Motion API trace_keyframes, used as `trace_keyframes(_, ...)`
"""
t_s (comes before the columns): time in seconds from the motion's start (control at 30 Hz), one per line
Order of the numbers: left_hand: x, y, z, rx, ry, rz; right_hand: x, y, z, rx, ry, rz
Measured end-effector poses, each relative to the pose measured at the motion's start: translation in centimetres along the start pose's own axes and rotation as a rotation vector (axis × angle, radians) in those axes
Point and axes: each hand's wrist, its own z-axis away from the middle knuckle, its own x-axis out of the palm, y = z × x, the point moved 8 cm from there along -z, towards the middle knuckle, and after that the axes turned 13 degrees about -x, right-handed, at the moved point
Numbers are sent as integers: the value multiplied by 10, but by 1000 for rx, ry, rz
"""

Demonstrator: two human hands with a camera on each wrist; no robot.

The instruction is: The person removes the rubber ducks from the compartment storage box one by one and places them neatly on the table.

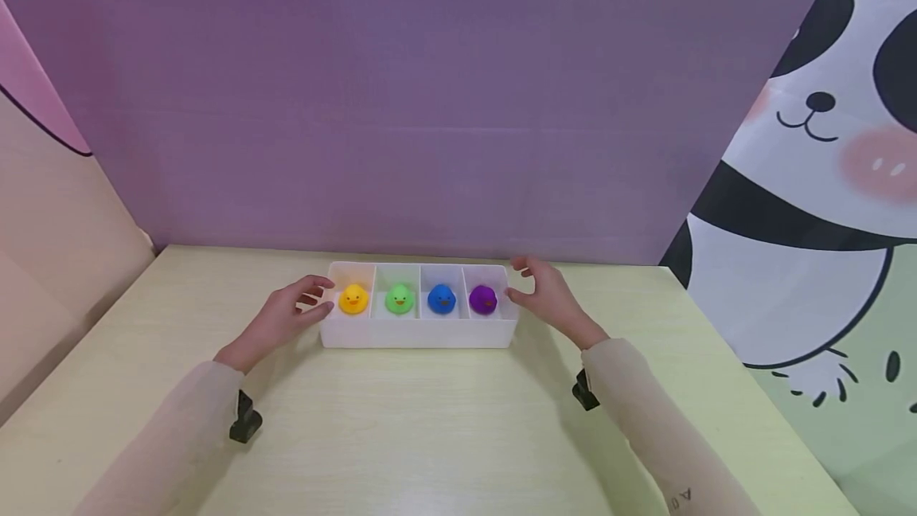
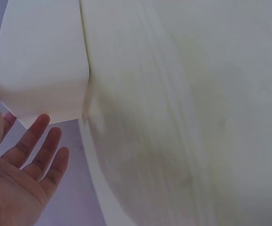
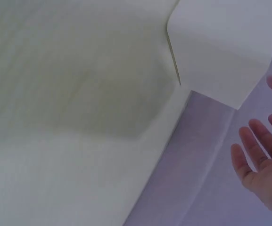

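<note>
Tray (image 1: 419, 334), white and oblong, stood on the table (image 1: 430, 428) near its far edge, a long wall facing the person. Three upright dividers (image 1: 419, 281) split it into four compartments in one row, and each held a single small duck. From left to right sat a yellow duck (image 1: 353, 299), a green duck (image 1: 399, 299), a blue duck (image 1: 442, 299) and a purple duck (image 1: 483, 300), each with its beak toward the person.

At the tray's left end was the left hand (image 1: 282, 315), its fingers slightly bent and spread, the thumb held apart from them. Its fingertips came up to the end wall, overlapping its edge in the head view; whether they touched could not be told. The right hand (image 1: 553, 298) was at the opposite end, also with bent, spread fingers and thumb apart. Its thumb tip was just beside the right end wall, and contact there could not be told either. Neither hand pinched a duck.

Pale sleeves (image 1: 165, 436) covered both forearms, and a small black device (image 1: 246, 419) showed at each wrist. Behind the table hung a purple cloth (image 1: 430, 118); to the right was a wall picture of a panda (image 1: 795, 301).
</note>
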Motion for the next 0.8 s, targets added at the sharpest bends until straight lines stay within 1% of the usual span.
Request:
trace_keyframes(0.13,0,0,0,-1,1,8,-2,0,-8,-42,-29,-4)
trace_keyframes(0.27,-1,0,0,4,8,8,-3,-2,-14,-95,-54,28)
trace_keyframes(0.4,-1,0,-1,14,17,9,-3,-3,-19,-125,-67,64)
trace_keyframes(0.5,-1,-1,-1,13,20,5,1,-2,-21,-135,-93,76)
trace_keyframes(0.67,1,-4,-2,-5,17,4,11,-3,-23,-154,-160,93)
trace_keyframes(0.8,0,-3,-2,2,24,9,19,-5,-25,-177,-218,122)
